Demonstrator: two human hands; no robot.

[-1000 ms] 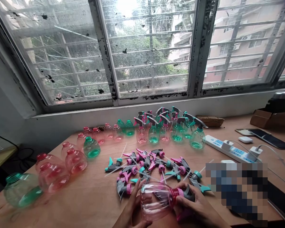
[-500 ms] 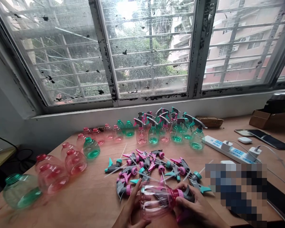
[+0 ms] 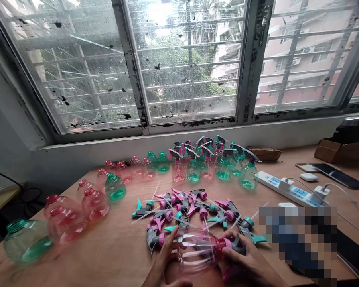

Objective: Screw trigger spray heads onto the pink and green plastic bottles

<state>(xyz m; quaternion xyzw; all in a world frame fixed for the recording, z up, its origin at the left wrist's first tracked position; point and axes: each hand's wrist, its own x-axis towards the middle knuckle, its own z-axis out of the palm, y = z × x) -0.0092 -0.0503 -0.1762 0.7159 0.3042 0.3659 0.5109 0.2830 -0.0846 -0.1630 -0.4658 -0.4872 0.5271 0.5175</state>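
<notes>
A clear pink spray bottle [image 3: 197,253] lies sideways between my hands, its neck to the right. My left hand [image 3: 164,259] is curled round the bottle's base, thumb below and fingers at the far side. My right hand [image 3: 247,255] grips a grey trigger sprayer [image 3: 237,245], whose pink collar [image 3: 227,244] sits against the bottle's neck. Part of the pink trigger shows under the right hand. Just beyond lies a pile of loose trigger sprayers [image 3: 182,205], grey with pink or teal parts and white tubes.
Open pink bottles [image 3: 95,205] and green bottles [image 3: 26,243] stand along the left. Several bottles with sprayers fitted [image 3: 193,169] stand by the window wall. On the right are a power strip [image 3: 290,189], phones [image 3: 341,175], cables and a cardboard box [image 3: 341,149].
My left hand's fingers have drawn back slightly toward the bottle's base. The bottle has shifted a touch to the right, and my right hand keeps its grip on the sprayer.
</notes>
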